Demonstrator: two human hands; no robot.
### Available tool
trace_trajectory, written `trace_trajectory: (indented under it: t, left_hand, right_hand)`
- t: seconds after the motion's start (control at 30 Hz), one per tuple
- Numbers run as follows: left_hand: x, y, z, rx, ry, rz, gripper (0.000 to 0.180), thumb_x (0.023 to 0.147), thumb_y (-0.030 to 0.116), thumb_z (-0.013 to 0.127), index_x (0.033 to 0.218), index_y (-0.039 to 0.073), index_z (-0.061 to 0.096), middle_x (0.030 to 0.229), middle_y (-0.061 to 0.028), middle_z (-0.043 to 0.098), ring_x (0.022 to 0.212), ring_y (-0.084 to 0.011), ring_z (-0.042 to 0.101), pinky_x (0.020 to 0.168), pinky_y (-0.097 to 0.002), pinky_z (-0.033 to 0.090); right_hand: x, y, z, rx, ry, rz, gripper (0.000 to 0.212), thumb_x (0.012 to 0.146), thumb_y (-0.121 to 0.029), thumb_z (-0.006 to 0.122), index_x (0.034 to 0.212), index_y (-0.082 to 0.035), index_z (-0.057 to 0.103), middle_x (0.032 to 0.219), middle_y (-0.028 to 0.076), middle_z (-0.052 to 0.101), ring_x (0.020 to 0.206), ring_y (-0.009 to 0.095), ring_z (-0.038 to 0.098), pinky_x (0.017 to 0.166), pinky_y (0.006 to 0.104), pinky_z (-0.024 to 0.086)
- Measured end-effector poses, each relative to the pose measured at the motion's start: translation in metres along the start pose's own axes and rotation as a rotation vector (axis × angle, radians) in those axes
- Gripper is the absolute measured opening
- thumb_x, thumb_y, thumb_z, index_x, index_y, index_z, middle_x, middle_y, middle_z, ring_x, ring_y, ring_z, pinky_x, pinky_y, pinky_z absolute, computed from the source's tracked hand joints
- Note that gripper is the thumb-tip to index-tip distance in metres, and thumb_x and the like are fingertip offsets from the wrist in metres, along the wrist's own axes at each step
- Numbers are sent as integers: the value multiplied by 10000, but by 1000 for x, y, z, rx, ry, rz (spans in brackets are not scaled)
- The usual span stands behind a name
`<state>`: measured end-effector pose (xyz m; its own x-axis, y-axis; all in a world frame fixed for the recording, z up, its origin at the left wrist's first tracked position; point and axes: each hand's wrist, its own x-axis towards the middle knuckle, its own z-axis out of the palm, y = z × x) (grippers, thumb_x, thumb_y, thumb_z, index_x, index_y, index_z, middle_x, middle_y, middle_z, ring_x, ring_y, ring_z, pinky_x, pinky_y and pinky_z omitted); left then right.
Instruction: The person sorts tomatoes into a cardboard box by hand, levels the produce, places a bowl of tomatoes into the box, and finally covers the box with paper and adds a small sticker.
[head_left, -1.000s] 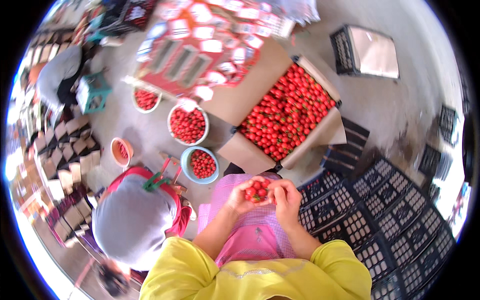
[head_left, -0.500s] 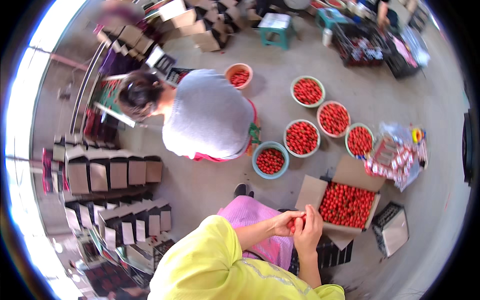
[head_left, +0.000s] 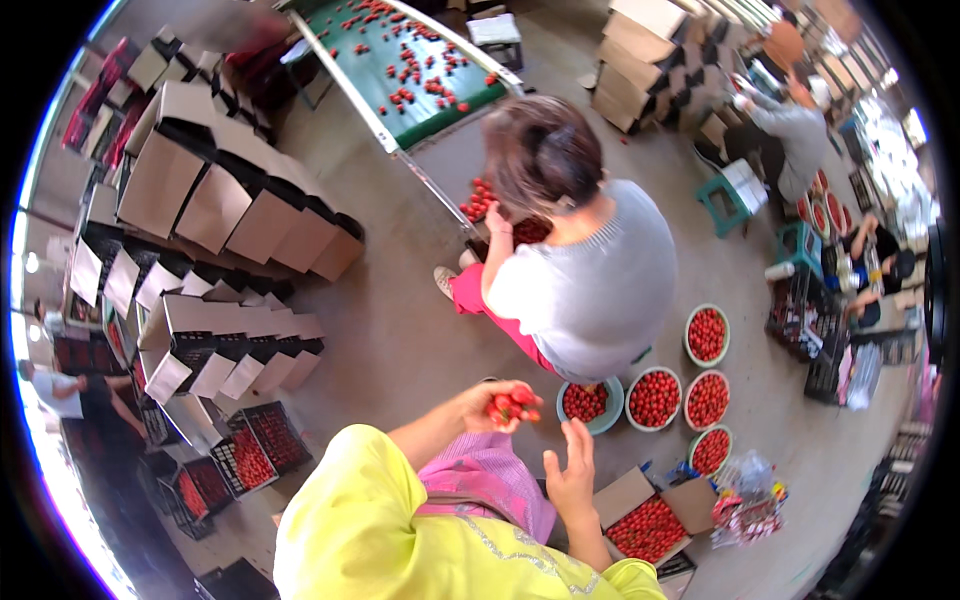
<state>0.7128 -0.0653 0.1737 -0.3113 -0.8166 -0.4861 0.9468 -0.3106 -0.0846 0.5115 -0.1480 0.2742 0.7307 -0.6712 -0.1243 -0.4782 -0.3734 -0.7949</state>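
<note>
Head view: a few cherry tomatoes (head_left: 513, 403) are cupped in the curled grip of the left hand (head_left: 474, 407), in front of the pink apron (head_left: 480, 466). The right hand (head_left: 573, 480) is held empty, its grip spread, near a tomato-filled carton (head_left: 622, 496).

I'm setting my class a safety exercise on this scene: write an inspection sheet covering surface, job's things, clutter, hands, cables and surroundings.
Surface: grey floor; beyond, a green-topped table scattered with red produce.
Job's things: small red tomatoes in the left hand; more in an open cardboard-flapped box.
Clutter: a heap of loose packaging beside that box.
Hands: left holds several tomatoes; right hand is open, apart from them.
Cables: nothing seen.
Surroundings: co-worker in a grey top at the table's end; blue tub and four others holding tomatoes; stacked boxes at left.
</note>
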Motion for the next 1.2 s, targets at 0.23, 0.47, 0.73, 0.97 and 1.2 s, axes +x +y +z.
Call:
trace_trajectory:
  t: [0.23,0.47,0.73,0.97,1.2]
  left_hand:
    - [0,189,-28,-251,129,369,445,882,377,456,1146,25,525,959,-90,590,826,-188,567,646,-291,496]
    - [117,306,-39,-33,461,485,432,843,413,560,1213,198,498,1088,-73,561,968,-312,535,869,-574,403]
    - [68,272,-106,442,855,644,355,849,359,536,1135,154,582,1064,8,572,866,-125,514,738,-290,413]
    - [-29,51,-259,1190,785,87,178,798,242,532,793,75,594,678,-57,564,581,-149,521,514,-309,391]
    - [-53,-83,-100,2416,430,-526,482,773,378,594,1080,7,571,1053,-227,601,957,-356,594,846,-429,455]
  right_hand:
    - [53,-16,46,-117,-294,39,422,768,-134,615,1156,-9,506,1235,212,454,1121,383,460,928,423,398]
    - [66,-4,66,-187,-343,168,384,768,-128,605,1125,-9,527,1209,206,478,1079,384,484,905,421,409]
    - [37,-4,74,-160,-341,251,367,777,-141,595,1119,-21,533,1167,190,514,1056,370,502,893,411,420]
    - [-95,86,67,-66,-420,699,438,798,-277,586,1132,2,539,1075,224,575,975,371,566,864,399,450]
    - [-278,147,99,49,-643,1296,528,794,-465,540,995,19,606,1017,268,597,967,377,585,849,414,455]
